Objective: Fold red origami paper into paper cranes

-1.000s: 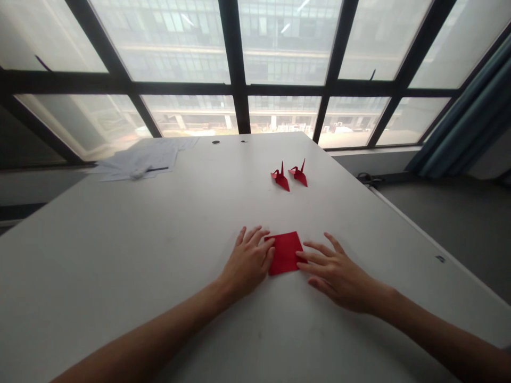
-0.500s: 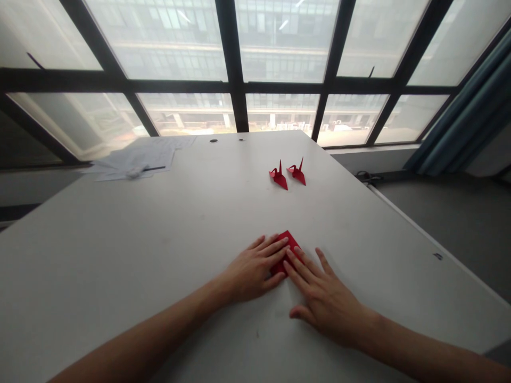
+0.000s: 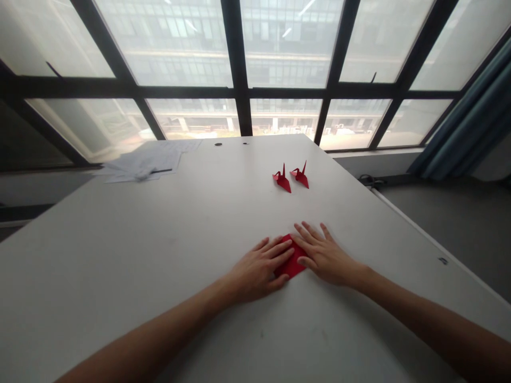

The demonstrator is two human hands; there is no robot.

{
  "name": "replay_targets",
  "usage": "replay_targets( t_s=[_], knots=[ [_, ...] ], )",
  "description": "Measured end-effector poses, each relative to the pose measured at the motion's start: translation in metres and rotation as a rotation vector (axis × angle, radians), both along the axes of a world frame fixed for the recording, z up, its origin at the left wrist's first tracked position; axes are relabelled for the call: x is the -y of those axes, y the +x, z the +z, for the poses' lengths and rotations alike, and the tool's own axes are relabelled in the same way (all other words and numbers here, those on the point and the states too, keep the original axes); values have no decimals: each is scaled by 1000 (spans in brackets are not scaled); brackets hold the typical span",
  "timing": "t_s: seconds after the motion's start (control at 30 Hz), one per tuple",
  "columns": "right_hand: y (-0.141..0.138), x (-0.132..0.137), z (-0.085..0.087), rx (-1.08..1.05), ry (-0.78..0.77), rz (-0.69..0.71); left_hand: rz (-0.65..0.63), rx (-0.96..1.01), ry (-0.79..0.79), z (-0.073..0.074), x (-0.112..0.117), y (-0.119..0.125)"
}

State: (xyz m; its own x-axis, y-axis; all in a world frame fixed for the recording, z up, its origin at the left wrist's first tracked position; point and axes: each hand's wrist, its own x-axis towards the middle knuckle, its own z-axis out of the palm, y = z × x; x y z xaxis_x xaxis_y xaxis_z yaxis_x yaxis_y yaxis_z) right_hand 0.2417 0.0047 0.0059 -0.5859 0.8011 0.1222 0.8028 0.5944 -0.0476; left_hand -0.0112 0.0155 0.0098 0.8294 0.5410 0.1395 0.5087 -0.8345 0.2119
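Resting outstretched fingers on one red paper, left hand and right hand have two cranes at twelve o'clock.

paper on the table before two origami cranes, loose sheets far left

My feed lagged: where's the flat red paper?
In the head view, the flat red paper lies right of centre on the white table, partly under the left hand and right hand.
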Motion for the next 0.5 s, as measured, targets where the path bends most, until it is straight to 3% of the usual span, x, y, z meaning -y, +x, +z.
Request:
replay_targets(
  t_s=[0.13, 0.23, 0.33, 0.5],
  knots=[
    [-2, -21, 0, -52, 71, -58, -6, -30, -20, 0, 0, 0],
    [-10, -23, 1, -252, 84, -219, -7, -41, -10, 4, 3, 0],
    [-20, -18, 3, -465, -48, -349, 30, -29, 42, 8, 8, 0],
    [-23, -16, 8, -702, -271, -420, 0, -1, 50, 11, 14, 1]
  ],
)
